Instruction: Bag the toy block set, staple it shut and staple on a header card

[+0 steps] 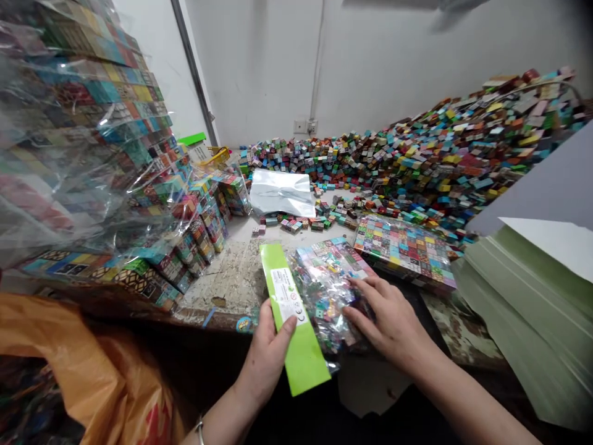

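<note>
A clear plastic bag (327, 303) of small colourful pieces, too small to name, lies in front of me at the table's edge. Along its left side runs a bright green header card (303, 349) with a white printed label. My left hand (264, 358) is closed on this card, thumb on top beside the label. Spread over the right part of the bag, the fingers of my right hand (393, 318) touch the plastic. Beyond the bag, partly covered by it, is a surface with a coloured block pattern (331, 248), perhaps a box.
At right lies a block-patterned box (403, 250), near a stack of pale green sheets (523, 315). A heap of small coloured boxes (430, 161) lines the wall. Wrapped boxes (106, 111) tower at left above an orange bag (106, 364). A silver pouch (282, 193) lies mid-table.
</note>
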Demonstrator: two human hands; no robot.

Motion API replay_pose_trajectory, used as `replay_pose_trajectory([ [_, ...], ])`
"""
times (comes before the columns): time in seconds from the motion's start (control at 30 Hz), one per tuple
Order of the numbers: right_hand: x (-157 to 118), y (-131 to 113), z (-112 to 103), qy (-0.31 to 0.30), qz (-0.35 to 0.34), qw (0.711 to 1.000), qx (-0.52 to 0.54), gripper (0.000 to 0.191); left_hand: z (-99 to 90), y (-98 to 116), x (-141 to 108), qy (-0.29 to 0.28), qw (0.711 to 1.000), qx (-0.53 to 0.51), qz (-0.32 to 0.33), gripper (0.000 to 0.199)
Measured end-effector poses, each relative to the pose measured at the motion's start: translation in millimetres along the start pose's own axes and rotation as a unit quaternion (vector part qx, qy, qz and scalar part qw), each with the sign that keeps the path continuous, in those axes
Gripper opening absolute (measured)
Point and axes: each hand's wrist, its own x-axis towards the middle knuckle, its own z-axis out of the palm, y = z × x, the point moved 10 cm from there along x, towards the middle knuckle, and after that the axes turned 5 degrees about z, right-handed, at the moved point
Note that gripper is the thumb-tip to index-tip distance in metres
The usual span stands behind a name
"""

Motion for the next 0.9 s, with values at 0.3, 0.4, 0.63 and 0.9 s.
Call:
replay_pose_trajectory([
  [0.3, -8.9, 28.6, 4.5, 0.024, -0.002, 0.998, -0.057, 0.041, 21.4, -10.7, -9.5, -0.092, 0.993, -0.066, -0.031, 0.038],
  [0.4, -12.9, 32.4, 4.0, 0.039, -0.001, 0.998, -0.053, 0.043, 15.8, -10.8, -5.1, -0.079, 0.995, -0.053, -0.032, 0.036],
  [0.63, -13.9, 36.9, 1.1, 0.039, 0.016, 0.998, -0.038, 0.036, -33.9, 49.0, 3.4, 0.124, 0.937, 0.250, 0.211, 0.046],
  [0.9, 0.2, 72.5, 2.5, 0.009, 0.109, 0.994, -0.024, 0.039, 131.4, 82.3, 21.1, -0.266, 0.742, 0.464, 0.404, 0.035],
])
